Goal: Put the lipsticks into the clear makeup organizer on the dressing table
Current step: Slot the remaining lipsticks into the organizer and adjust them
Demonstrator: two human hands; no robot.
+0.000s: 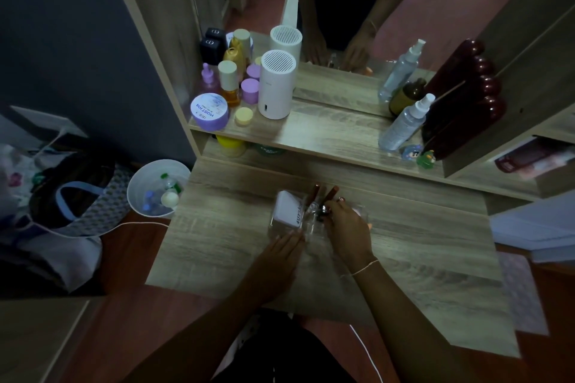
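Head view: dim light, looking down at the dressing table (236,246). Clear organizer (298,221) sits near the middle of the tabletop. White box (287,211) stands in its left compartment. Two lipsticks (322,194) stand tilted in a compartment just right of the box, brown caps leaning toward the far right.

My left hand (277,253) lies flat, fingers together, fingertips touching the organizer's near-left edge; it grips nothing. My right hand (345,232) is over the organizer's right part, fingers curled around something small and shiny (325,210) at the fingertips. Can't tell what it is, too dark and blurred. Thin string bracelet (361,270) on that wrist.

Far shelf: white cylinder with a slatted top (275,84), purple jar (210,110) and small bottles to its left, spray bottle (404,124) to the right beside a dark red object (460,102). Mirror behind. White bin (157,186) on the floor left of the table, bottles inside.
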